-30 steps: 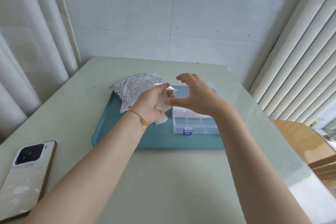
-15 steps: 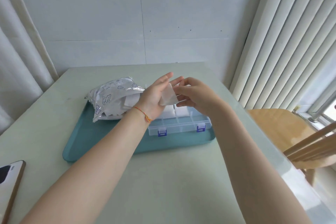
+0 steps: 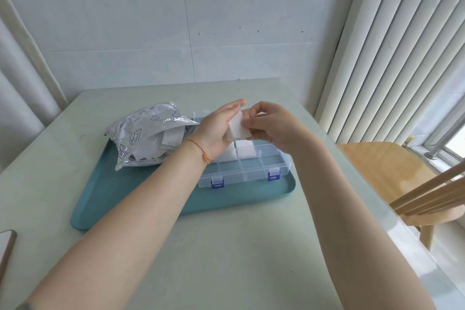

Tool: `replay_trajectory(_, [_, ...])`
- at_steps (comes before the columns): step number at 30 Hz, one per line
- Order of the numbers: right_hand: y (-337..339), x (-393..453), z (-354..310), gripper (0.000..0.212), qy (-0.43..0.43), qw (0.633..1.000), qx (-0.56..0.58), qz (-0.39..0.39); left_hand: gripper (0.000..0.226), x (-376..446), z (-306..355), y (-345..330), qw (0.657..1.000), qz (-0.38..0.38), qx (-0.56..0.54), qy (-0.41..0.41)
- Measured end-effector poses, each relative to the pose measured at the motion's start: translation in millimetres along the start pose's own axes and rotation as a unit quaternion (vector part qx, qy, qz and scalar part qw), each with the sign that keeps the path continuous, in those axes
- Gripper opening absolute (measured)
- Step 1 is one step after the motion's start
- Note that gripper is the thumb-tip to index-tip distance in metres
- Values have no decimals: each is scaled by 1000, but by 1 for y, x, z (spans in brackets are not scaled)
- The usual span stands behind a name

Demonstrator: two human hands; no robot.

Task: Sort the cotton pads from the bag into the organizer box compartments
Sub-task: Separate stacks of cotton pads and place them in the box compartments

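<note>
Both hands, left hand (image 3: 218, 131) and right hand (image 3: 273, 125), hold the pad stack (image 3: 239, 128) over the box (image 3: 247, 162); I'd peel slowly, squaring edges.

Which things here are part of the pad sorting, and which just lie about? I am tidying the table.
Part of the job:
- stack of cotton pads, between left hand and right hand
- bag
- organizer box, some compartments already hold pads
- teal tray under both

Lying about:
- phone at the table's left edge
- wooden chair
</note>
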State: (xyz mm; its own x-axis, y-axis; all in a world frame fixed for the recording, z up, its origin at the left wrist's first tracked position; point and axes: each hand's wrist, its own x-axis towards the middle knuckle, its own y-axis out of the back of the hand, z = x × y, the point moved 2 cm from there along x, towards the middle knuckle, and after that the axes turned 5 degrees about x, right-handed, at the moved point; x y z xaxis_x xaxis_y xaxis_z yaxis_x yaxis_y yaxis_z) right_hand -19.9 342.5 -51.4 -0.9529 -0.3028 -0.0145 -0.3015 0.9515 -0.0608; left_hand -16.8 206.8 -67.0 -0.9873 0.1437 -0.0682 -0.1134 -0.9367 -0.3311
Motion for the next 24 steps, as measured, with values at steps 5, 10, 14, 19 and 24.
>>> replay_trajectory(5, [14,9,4,15,-29,979,-171,106,21,2,5,15,870,184,439,-128])
replay_trajectory(10, [2,21,13,20,-95,944,-300,95,25,-6,-2,22,768,134,616,-113])
replay_trajectory(14, [-1,34,17,22,-93,911,-385,114,26,-11,-12,25,752,98,646,-89])
replay_trajectory(19, [-6,33,25,25,-94,892,-417,142,28,-10,-18,28,755,69,645,-91])
replay_trajectory(24, [-4,32,26,23,-68,910,-371,173,25,-7,-19,29,744,63,658,-93])
